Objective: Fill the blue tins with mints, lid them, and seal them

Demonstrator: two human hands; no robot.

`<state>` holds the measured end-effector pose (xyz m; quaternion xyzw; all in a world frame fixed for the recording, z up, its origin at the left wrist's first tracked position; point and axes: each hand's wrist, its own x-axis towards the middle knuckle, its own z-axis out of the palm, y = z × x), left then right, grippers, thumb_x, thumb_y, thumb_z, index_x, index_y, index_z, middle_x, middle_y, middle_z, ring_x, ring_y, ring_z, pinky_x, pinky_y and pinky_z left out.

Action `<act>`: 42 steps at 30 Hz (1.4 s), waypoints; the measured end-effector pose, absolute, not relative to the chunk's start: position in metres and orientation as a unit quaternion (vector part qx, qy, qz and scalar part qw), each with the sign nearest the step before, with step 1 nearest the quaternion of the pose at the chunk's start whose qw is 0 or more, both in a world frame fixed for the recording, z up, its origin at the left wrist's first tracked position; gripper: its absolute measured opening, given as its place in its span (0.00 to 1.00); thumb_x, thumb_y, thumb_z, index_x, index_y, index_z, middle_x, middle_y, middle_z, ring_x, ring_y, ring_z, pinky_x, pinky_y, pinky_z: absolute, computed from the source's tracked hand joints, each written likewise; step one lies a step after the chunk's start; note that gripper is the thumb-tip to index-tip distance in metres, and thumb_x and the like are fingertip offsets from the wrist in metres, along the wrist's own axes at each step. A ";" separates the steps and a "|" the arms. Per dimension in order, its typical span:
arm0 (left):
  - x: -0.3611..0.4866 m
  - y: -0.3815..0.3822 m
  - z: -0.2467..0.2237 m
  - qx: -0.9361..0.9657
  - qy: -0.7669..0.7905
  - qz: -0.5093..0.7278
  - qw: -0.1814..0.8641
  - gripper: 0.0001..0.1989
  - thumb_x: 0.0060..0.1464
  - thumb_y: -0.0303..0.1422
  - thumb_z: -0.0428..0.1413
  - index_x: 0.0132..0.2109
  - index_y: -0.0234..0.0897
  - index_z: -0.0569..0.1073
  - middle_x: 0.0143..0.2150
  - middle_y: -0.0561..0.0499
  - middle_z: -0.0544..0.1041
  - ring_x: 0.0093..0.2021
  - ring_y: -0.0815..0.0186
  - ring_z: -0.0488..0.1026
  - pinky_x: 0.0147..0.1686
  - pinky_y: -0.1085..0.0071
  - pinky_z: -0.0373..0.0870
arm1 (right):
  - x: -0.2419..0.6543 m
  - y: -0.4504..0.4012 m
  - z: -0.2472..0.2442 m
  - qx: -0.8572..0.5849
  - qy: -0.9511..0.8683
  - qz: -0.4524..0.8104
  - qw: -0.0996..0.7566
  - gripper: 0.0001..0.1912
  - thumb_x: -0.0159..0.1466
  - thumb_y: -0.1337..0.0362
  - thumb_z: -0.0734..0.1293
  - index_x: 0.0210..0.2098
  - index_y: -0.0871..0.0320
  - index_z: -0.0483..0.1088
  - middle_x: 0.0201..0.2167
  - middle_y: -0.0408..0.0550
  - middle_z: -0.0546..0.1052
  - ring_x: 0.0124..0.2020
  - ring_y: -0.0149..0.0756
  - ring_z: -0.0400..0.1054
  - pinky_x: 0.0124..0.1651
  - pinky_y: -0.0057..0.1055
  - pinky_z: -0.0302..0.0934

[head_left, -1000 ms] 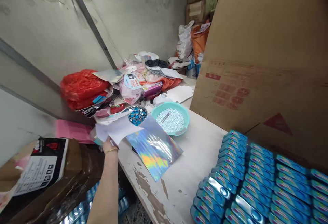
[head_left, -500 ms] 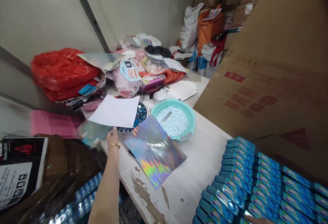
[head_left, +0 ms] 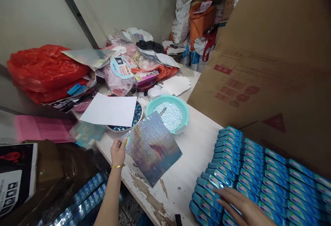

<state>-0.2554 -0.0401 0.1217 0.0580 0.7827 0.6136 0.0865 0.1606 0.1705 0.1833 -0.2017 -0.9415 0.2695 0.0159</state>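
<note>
My left hand, with a gold bangle at the wrist, pinches the left corner of a shiny holographic sheet. That sheet lies at a slant over the worktable and overlaps the near rim of a turquoise basin. Small pale-blue pellets fill the basin, and a metal tool, partly covered, rests among them. A white sheet covers much of a round metal bowl of dark-blue shiny pieces. At lower right, my right hand is over rows of blue packs, fingers stretched out.
A large cardboard box walls off the right side. Bags and papers, with a red plastic bag, pile up at the back left. The white worktable has a chipped front edge. A dark-wrapped carton stands at lower left.
My left hand has moved from the white sheet's edge to the holographic sheet's corner and gripped it. My right hand has come further into view over the blue packs. The camera view has shifted.
</note>
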 end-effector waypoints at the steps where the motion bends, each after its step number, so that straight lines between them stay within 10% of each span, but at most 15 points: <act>1: -0.248 -0.037 0.134 0.077 0.775 0.619 0.100 0.19 0.41 0.47 0.61 0.31 0.37 0.68 0.26 0.56 0.69 0.29 0.70 0.66 0.31 0.74 0.63 | 0.146 0.167 0.192 -0.190 -0.944 0.270 0.019 0.17 0.67 0.54 0.59 0.49 0.49 0.75 0.45 0.49 0.79 0.46 0.43 0.75 0.46 0.35 0.73; 5: -0.212 -0.017 0.186 0.148 0.724 0.643 0.200 0.18 0.45 0.46 0.62 0.33 0.36 0.69 0.29 0.53 0.72 0.30 0.70 0.67 0.32 0.75 0.65 | 0.078 0.164 0.227 -0.151 -0.954 0.241 0.095 0.21 0.68 0.57 0.57 0.57 0.55 0.67 0.51 0.57 0.74 0.52 0.43 0.70 0.51 0.41 0.69; 9: -0.171 0.006 0.242 0.258 0.675 0.614 0.317 0.15 0.48 0.42 0.62 0.31 0.36 0.67 0.26 0.55 0.69 0.24 0.73 0.62 0.24 0.78 0.59 | 0.018 0.172 0.270 -0.132 -0.957 0.186 0.181 0.41 0.60 0.44 0.65 0.64 0.62 0.55 0.64 0.63 0.59 0.67 0.56 0.46 0.65 0.58 0.44; 13: -0.160 0.016 0.282 0.369 0.652 0.567 0.342 0.13 0.51 0.41 0.60 0.32 0.35 0.70 0.25 0.54 0.68 0.25 0.73 0.62 0.25 0.78 0.60 | -0.001 0.179 0.307 -0.030 -0.940 0.318 0.115 0.15 0.66 0.52 0.62 0.40 0.57 0.72 0.40 0.49 0.78 0.44 0.39 0.70 0.55 0.44 0.59; 18: -0.187 -0.001 0.288 0.427 0.632 0.461 0.454 0.20 0.53 0.47 0.56 0.44 0.37 0.76 0.37 0.45 0.77 0.37 0.63 0.72 0.38 0.71 0.70 | 0.033 0.192 0.314 -0.166 -0.826 0.516 0.156 0.16 0.64 0.55 0.64 0.25 0.58 0.62 0.22 0.39 0.67 0.23 0.26 0.58 0.28 0.25 0.53; 27: -0.164 0.008 0.260 0.333 0.671 0.386 0.538 0.19 0.39 0.44 0.66 0.37 0.38 0.77 0.26 0.51 0.74 0.28 0.65 0.70 0.29 0.72 0.69 | 0.082 0.232 0.297 -0.328 -0.750 0.532 0.214 0.22 0.56 0.47 0.67 0.22 0.57 0.57 0.20 0.37 0.56 0.23 0.25 0.49 0.26 0.25 0.44; 42: -0.155 0.014 0.258 0.370 0.656 0.358 0.551 0.14 0.47 0.45 0.61 0.37 0.40 0.74 0.24 0.54 0.67 0.27 0.68 0.64 0.28 0.74 0.65 | 0.097 0.247 0.261 -0.413 -0.642 0.624 0.166 0.28 0.47 0.42 0.70 0.17 0.56 0.55 0.14 0.33 0.53 0.18 0.21 0.43 0.23 0.26 0.36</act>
